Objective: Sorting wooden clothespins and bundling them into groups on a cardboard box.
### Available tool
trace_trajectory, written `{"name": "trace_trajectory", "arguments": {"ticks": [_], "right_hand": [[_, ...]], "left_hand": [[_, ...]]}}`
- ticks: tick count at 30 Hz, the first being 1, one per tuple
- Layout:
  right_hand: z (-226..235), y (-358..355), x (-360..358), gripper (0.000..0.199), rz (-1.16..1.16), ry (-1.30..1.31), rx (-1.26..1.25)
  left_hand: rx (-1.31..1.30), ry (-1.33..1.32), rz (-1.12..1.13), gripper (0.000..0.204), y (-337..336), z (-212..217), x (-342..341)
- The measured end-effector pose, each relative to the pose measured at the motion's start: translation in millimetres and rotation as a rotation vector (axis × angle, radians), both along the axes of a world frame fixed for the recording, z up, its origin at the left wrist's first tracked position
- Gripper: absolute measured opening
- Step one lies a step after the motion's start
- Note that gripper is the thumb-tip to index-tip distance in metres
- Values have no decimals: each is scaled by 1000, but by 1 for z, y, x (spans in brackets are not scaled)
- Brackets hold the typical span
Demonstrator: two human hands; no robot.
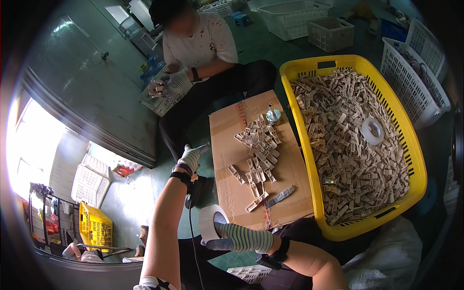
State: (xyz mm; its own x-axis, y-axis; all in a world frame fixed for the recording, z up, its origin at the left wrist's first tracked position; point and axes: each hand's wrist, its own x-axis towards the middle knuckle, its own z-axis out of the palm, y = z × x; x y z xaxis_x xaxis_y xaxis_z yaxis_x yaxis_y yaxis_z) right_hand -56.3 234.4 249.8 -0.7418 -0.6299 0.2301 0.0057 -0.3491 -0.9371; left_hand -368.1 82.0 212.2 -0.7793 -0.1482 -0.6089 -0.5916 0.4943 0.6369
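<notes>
At twelve o'clock, far back on the dark green floor, sits a small blue plastic stool (pixel 239 19). A long white slatted plastic basket (pixel 285 31) stands at one o'clock, just beside a smaller, pale grey rectangular crate (pixel 329 41). At two o'clock, a tall white perforated basket (pixel 402 83) holds dark items. A whitish, crumpled plastic sack (pixel 386 256) lies at four o'clock. A yellow perforated plastic crate (pixel 96 229) is at eight; a wide, grey-green metal panel (pixel 92 82) fills ten.
</notes>
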Motion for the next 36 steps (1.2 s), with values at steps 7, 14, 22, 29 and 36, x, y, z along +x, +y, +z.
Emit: {"name": "trace_trajectory", "arguments": {"ticks": [7, 14, 22, 29, 36], "right_hand": [[-13, -3, 1, 50, -28, 23, -6], [-5, -6, -1, 52, 1, 52, -15], [-11, -2, -1, 51, -18, 19, 20], [-14, -12, 0, 50, -16, 93, 44], [-13, -12, -3, 45, -105, -104, -61]], "left_hand": [[53, -40, -37, 67, 7, 2, 4], [65, -37, -17, 68, -7, 5, 2], [63, 8, 39, 89, 13, 2, 10], [367, -63, 105, 88, -32, -17, -20], [319, -13, -214, 71, -9, 27, 22]]}}
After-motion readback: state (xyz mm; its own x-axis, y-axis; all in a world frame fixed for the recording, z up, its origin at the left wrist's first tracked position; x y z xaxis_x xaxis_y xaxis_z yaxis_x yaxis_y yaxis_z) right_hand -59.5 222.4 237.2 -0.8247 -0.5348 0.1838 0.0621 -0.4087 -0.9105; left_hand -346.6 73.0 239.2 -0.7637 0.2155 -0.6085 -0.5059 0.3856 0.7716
